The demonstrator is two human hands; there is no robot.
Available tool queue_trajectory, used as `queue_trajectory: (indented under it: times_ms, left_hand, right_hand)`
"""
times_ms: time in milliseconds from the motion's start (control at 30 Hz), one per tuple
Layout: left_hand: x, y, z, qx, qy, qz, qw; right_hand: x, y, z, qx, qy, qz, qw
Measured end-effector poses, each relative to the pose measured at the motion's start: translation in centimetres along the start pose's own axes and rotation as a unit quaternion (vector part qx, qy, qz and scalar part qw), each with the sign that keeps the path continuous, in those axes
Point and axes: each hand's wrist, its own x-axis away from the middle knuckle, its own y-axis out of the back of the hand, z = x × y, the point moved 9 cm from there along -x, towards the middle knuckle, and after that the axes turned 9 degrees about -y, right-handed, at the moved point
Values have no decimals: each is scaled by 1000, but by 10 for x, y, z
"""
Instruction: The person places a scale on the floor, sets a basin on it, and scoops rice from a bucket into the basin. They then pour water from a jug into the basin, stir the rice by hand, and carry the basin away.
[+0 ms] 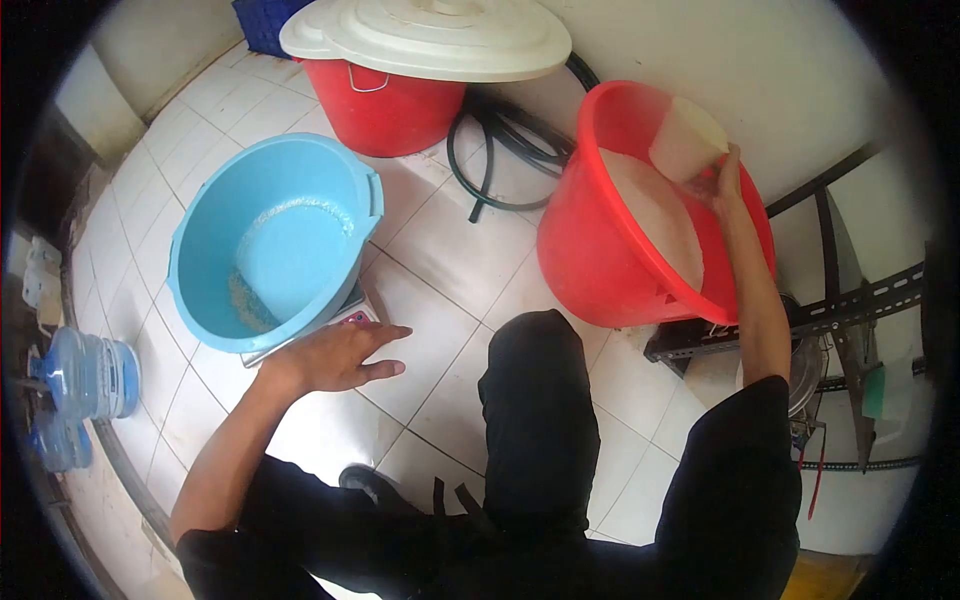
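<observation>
My right hand point(728, 187) grips a cream plastic jug point(690, 138) inside the large red tub point(600, 240). A pale, fine-looking heap, perhaps rice point(645, 195), lies in that tub below the jug. The jug's contents are out of sight. Fingers apart and holding nothing, my left hand point(335, 357) hovers by the front edge of a scale point(362, 316). On the scale stands a light blue basin point(300, 255), with a scatter of whitish grains point(250, 303) along its bottom edge. My left hand hides part of the scale.
A red bucket point(385, 110) with a white lid point(450, 40) stands at the back, beside a coiled black hose point(500, 150). Clear water bottles point(95, 375) are at the left. A black metal rack point(840, 310) stands at the right, over white floor tiles point(430, 330).
</observation>
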Motion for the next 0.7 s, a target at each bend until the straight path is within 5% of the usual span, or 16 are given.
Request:
queue_trajectory:
  times_ms: [200,333,500,700]
  left_hand:
    - [0,-26,1,9,-21,63,998]
    - [-5,-45,-10,-13,-57,80,995]
    - [-1,-101,-76,-36,-134,178,974]
    - [24,-139,-104,-61,-154,224,960]
  right_hand:
    - [31,-19,29,-30,-9,-22,999]
    - [34,-58,61,-5,-9,72,997]
    - [97,-179,85,45,2,67,997]
    - [146,-363,39,107,15,278,954]
